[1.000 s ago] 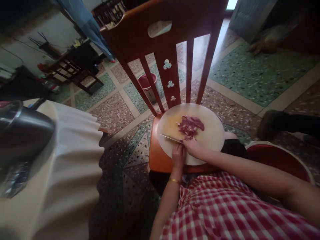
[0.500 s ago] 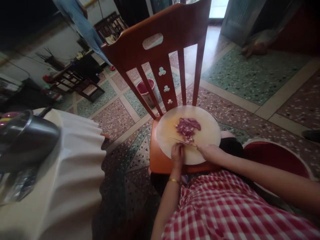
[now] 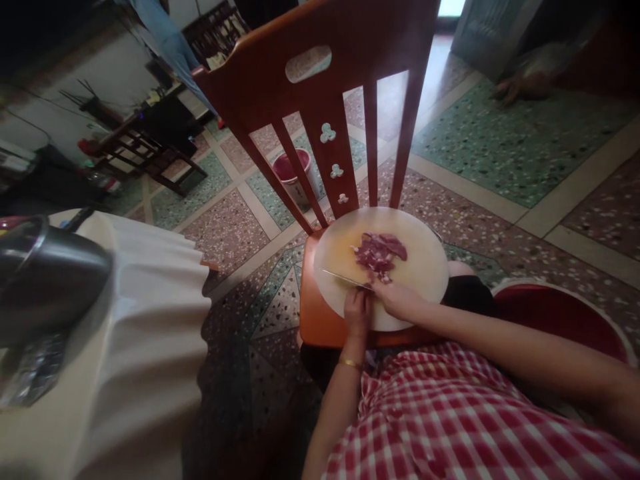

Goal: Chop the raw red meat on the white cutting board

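Note:
A round white cutting board [image 3: 425,267] rests on the seat of a wooden chair [image 3: 309,293]. Dark red raw meat [image 3: 383,253], part cut into small pieces and part in a larger slab, lies around the board's middle. My right hand [image 3: 397,299] grips a knife [image 3: 345,278] by its handle, the thin blade pointing left across the near half of the board. Just below the blade, my left hand [image 3: 357,310] has its fingers curled down on the board. Whatever lies under those fingertips is hidden.
On the left, a cloth-covered table [image 3: 150,300] bears a metal pot [image 3: 55,280]. A bucket [image 3: 300,177] stands behind the chair, and a large red basin [image 3: 560,320] sits to my right. Beyond, a person in blue trousers [image 3: 167,43] stands near a low wooden chair [image 3: 150,157].
My right hand and the knife have moved left, so the blade now reaches farther toward the board's left side. My left hand stays nearly in place. The view has shifted slightly.

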`<state>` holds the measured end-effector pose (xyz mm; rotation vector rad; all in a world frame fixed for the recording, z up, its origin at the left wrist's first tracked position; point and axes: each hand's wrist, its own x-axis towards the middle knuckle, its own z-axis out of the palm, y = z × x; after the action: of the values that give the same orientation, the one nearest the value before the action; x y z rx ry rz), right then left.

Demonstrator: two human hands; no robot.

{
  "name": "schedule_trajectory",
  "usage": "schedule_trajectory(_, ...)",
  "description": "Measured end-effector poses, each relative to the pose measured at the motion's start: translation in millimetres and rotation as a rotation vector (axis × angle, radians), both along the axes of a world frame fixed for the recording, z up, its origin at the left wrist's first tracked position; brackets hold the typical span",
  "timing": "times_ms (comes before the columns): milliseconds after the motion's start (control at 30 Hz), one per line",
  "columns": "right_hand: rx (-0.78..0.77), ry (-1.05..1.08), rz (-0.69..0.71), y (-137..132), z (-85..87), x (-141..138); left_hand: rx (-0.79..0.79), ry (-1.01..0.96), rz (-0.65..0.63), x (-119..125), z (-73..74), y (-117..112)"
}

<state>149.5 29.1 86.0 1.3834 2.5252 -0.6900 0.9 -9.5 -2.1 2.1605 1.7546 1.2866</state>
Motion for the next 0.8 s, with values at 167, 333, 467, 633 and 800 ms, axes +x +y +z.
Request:
schedule_trajectory(167, -0.081, -0.103, -0.033, -15.5, -9.4, 40.0, -0.055, -0.032, -0.017, 1.3, 0.3, -1.1)
schedule_trajectory(333, 0.031, 0.007, -0.005, 8.6, -14.4, -13.0, -0.013, -0.029, -0.013, 1.0, 0.5, -0.4)
schedule_trajectory(467, 0.039, 0.024, 0.002, 28.1, -14.4, -28.3, -0.009, -0.038, -0.012, 1.1, 3.4, -0.5)
schedule_trajectory(633, 0.078, -0.029, -0.114, 34.7, -0.7, 9.2, -0.043, -0.091, -0.026, 0.2, 7.7, -3.4)
schedule_trajectory(800, 0.057, -0.018, -0.056, 16.1, 11.6, 14.9, -0.009, -0.126, -0.007, -1.5, 4.3, -3.9)
